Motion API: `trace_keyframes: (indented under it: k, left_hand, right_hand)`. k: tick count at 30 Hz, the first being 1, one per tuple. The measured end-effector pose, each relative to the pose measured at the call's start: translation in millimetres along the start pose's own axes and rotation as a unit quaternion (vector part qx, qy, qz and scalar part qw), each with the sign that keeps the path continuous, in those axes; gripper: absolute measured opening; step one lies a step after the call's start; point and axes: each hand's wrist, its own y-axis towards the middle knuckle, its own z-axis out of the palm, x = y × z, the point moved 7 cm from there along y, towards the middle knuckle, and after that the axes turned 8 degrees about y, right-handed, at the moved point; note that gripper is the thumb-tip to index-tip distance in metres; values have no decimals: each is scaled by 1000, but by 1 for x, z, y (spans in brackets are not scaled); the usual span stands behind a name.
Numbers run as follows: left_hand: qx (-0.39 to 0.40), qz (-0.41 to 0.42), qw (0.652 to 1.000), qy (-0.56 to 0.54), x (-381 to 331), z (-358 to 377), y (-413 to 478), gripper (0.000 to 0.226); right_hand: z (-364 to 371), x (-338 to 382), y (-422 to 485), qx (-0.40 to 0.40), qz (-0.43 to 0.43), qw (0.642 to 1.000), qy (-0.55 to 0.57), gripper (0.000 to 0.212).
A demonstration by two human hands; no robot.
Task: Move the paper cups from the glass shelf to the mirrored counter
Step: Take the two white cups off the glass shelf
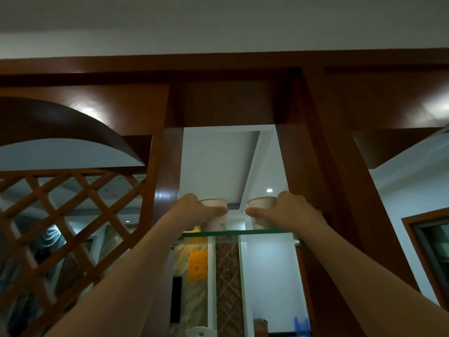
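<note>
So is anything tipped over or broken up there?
Nothing stands out. The left hand grips the left cup and the right hand grips the right cup. Both are upright at the glass shelf. No dents, spills or cracks show.

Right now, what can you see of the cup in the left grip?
The left cup is pale paper, wider at its rim, with a blue mark low on its side. It seems to stand upright on the glass shelf, near the left wooden post. The left grip holds it, thumb across its front.
</note>
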Motion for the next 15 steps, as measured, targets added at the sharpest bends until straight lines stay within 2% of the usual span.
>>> trace_keyframes:
  k: [2,5,10,15]
  left_hand:
    - [-3,-7,1000,-14,-1,0,-1,61]
    - [-15,11,994,-112,-2,-5,-6,56]
    - [-34,53,956,-288,-7,-23,-33,55]
    - [-85,115,927,-346,-12,-38,-85,56]
  right_hand:
    - [2,0,2,-3,4,1000,14,72]
    - [-3,-2,3,-37,-2,998,44,73]
    - [-26,9,-12,-111,-39,980,161,68]
    - [-54,25,-64,-131,-100,950,265,60]
